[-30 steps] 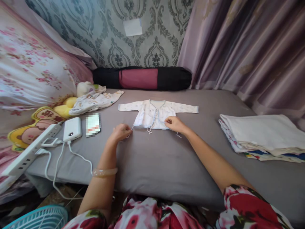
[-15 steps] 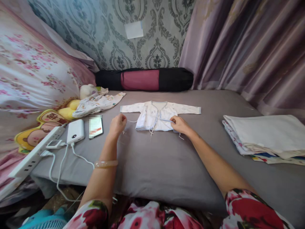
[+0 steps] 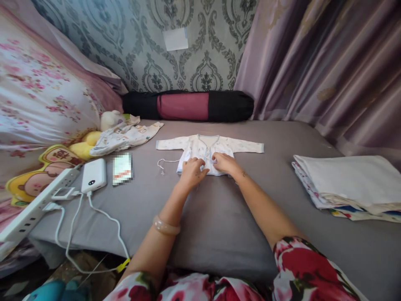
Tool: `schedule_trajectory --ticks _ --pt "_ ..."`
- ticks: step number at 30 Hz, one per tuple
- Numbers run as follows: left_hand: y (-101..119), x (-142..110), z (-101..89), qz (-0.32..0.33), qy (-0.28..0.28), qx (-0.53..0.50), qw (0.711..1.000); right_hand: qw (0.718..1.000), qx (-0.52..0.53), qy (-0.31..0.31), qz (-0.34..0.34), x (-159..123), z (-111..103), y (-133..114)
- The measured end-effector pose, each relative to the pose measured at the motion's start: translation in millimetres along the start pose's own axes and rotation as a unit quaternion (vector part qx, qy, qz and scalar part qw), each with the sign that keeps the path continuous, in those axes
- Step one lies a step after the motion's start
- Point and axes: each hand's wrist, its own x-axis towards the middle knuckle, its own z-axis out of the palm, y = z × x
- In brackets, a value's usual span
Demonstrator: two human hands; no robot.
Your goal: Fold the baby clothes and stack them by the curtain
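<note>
A small white baby shirt (image 3: 244, 145) with pale blue trim lies spread on the grey bed sheet, its sleeves stretched out to both sides. Over the lower front of the shirt, my left hand (image 3: 193, 172) has its fingers curved and its thumb apart from them. My right hand (image 3: 223, 163) is closed near the middle of the front, pinching a bluish tie of the shirt; its fingertips partly cover it. A thin white string (image 3: 167, 161) runs loose from the shirt's left side onto the sheet.
A folded cloth stack (image 3: 347, 179) lies to the right. On the left are a phone (image 3: 122, 168), a white power bank (image 3: 94, 174), a power strip (image 3: 40, 205) with cables, and crumpled baby clothes (image 3: 125, 136). A black and maroon bag (image 3: 183, 105) lies along the wall.
My left hand has let go of the white string and moved right onto the shirt front. My right hand has moved left toward the middle, and the two hands are now close together.
</note>
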Motion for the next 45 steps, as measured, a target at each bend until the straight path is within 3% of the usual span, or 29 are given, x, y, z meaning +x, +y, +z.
schedule_trajectory --ticks 5,12,16,22,24,29,36,39,41,43,45 --pt "-1 11 5.9 -0.072 -0.019 0.035 0.997 0.997 0.072 0.014 0.021 15 -20 17" --pt "-17 12 13.4 -0.124 0.057 0.017 0.990 0.983 0.184 -0.008 0.017 24 -17 28" --pt "-19 15 15.9 -0.109 0.096 -0.035 0.989 0.975 0.224 0.000 0.009 24 -17 23" --pt "-4 23 19.6 -0.033 0.206 -0.082 0.975 0.954 0.297 0.039 0.000 16 -32 15" --pt "1 23 22.0 -0.015 0.186 -0.081 0.979 0.950 0.308 0.051 -0.002 16 -32 14" --pt "7 19 28.0 0.023 0.075 -0.020 0.997 0.957 0.285 0.055 -0.023 23 -24 12" --pt "15 12 25.1 0.047 0.007 0.025 0.999 0.976 0.212 -0.022 -0.035 24 -11 0" --pt "11 8 14.5 0.027 0.022 -0.007 0.999 0.975 0.187 -0.112 -0.041 23 -8 -2" --pt "-1 5 4.8 -0.021 0.065 -0.029 0.997 0.967 0.201 -0.152 -0.032 25 -9 -1" --pt "-21 3 -4.2 -0.083 0.114 -0.033 0.989 0.961 0.240 -0.140 -0.014 33 -12 1" --pt "-43 0 -9.8 -0.132 0.129 -0.038 0.982 0.964 0.256 -0.076 0.002 47 -15 3"
